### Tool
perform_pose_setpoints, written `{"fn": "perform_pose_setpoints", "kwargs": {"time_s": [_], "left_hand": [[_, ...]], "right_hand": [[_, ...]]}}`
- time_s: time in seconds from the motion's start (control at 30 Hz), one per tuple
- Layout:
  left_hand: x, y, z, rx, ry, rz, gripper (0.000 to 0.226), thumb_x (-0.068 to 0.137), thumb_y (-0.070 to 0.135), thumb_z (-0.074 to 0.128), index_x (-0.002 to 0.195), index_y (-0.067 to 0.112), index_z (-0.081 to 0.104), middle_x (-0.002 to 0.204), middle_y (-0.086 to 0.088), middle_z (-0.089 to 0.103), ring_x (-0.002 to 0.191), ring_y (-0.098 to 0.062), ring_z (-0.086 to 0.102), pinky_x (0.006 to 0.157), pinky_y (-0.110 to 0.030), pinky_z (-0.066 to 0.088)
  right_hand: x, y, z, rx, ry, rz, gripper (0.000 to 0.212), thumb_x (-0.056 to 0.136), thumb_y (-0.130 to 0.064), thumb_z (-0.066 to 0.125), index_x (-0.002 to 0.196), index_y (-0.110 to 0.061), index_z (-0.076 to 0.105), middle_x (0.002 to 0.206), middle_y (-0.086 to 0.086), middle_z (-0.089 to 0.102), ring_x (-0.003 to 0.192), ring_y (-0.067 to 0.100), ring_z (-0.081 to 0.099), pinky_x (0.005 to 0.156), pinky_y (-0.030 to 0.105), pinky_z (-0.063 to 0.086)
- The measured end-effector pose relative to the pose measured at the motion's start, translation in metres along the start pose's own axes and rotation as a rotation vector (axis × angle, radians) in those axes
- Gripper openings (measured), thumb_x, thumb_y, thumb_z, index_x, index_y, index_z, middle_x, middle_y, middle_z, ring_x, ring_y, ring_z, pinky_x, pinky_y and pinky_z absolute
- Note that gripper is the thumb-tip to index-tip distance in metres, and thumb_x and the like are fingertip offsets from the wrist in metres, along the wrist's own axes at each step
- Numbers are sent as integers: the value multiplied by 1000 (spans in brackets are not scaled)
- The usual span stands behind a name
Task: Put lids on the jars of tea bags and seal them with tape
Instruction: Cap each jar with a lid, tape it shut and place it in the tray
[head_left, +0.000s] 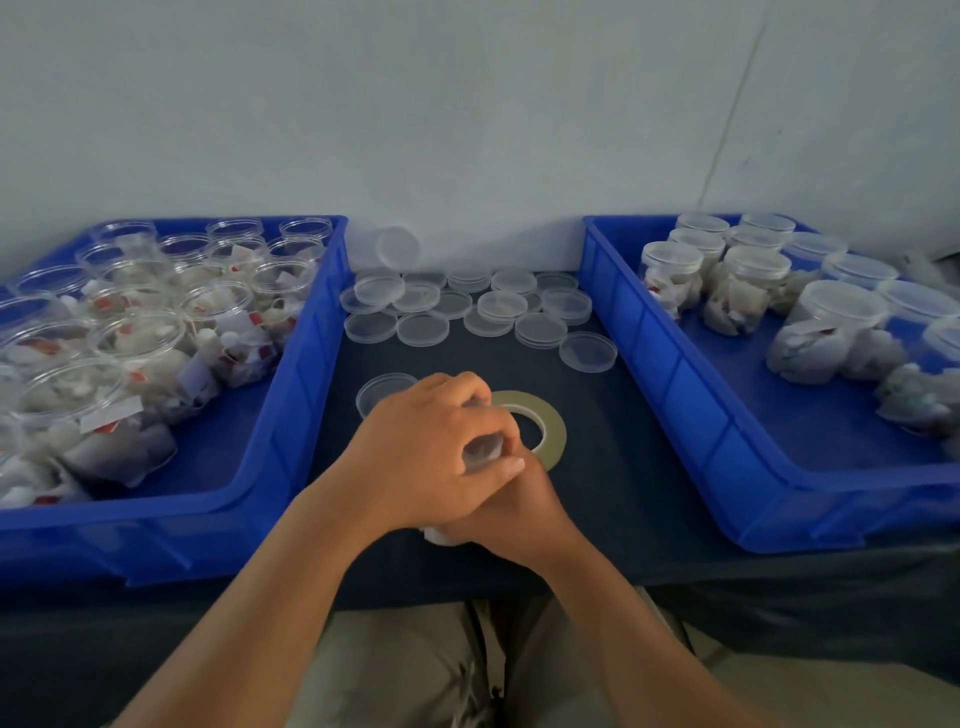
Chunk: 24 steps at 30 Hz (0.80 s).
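Note:
A clear jar of tea bags (480, 449) stands on the dark table in front of me, almost wholly covered by both hands. My left hand (421, 457) is curled over its top, where a clear lid shows between the fingers. My right hand (511, 512) grips the jar's side lower down, under the left hand. A roll of tape (545, 421) lies flat just behind the hands, partly hidden by them. One loose clear lid (379, 392) lies to the left of the roll.
A blue bin (306, 374) on the left holds several open jars of tea bags. A blue bin (675, 379) on the right holds several lidded jars. Several loose lids (467, 306) are scattered at the back of the table, near the wall.

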<state>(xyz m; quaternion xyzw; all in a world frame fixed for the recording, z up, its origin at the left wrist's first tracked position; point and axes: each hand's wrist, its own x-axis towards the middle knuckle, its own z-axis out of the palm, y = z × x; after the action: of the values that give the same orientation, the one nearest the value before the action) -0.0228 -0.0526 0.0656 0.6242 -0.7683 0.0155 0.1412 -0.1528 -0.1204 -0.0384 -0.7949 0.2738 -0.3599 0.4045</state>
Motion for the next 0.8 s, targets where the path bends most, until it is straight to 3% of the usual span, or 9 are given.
{"fn": "perform_pose_setpoints", "kwargs": {"time_s": [0.17,0.27,0.33,0.4,0.47,0.57,0.63,0.7,0.8], "left_hand": [[-4,-9,-12,-281,-2,160,23,94,66,59,100,48,73,117,22,61,112,-2,58,94,-32,50],[-6,-15,-17,-301,-52,69,44,97,65,54,139,52,59,149,22,49,147,1,31,124,-35,23],[-11,-17,-24,-198,-118,-134,78,86,82,46,157,56,29,161,23,26,152,-2,13,124,-39,19],[-19,-16,-27,-216,-194,-244,90,83,82,45,162,49,18,162,24,19,149,-2,16,115,-33,29],[-22,-2,-24,-268,-220,-298,93,80,84,43,161,44,20,162,22,20,148,-4,25,106,-29,33],[-14,38,-10,-174,14,-428,90,66,100,33,136,47,54,140,16,43,131,-7,42,100,-34,43],[-10,52,-3,-11,195,-332,70,73,96,34,106,45,70,116,23,53,110,-1,51,92,-31,47],[-12,40,-8,-113,218,-121,52,84,82,43,93,42,76,104,25,60,98,1,58,85,-27,51],[-20,7,-18,-393,137,72,37,89,63,62,120,45,72,123,29,66,120,6,59,104,-24,48]], "right_hand": [[-2,-4,-8,185,-57,-55,74,75,-18,95,138,-17,55,131,0,67,126,26,65,100,44,58],[-2,-8,-9,257,-23,-54,70,76,-17,94,134,-14,56,126,3,68,120,30,67,98,44,59],[-4,-10,-7,297,22,-28,73,76,-22,95,137,-22,53,126,-1,69,118,28,69,94,41,60],[-7,-11,-5,268,39,-5,76,74,-30,96,136,-35,51,125,-8,69,115,21,70,88,34,61],[-8,-14,-2,142,44,-29,75,71,-35,94,132,-40,51,122,-18,66,110,12,70,80,29,61],[-8,-19,1,59,41,-130,69,75,-35,92,130,-43,51,119,-25,62,108,4,68,77,17,57],[-10,-18,-5,165,0,-146,66,77,-26,93,130,-40,55,118,-21,66,110,7,69,81,14,55],[-13,-16,-12,253,-38,-161,64,75,-12,91,129,-24,60,120,-12,69,114,14,70,88,20,56],[-7,-17,-14,351,-84,-191,60,77,-5,88,130,-11,60,123,3,69,118,28,68,96,36,56]]}}
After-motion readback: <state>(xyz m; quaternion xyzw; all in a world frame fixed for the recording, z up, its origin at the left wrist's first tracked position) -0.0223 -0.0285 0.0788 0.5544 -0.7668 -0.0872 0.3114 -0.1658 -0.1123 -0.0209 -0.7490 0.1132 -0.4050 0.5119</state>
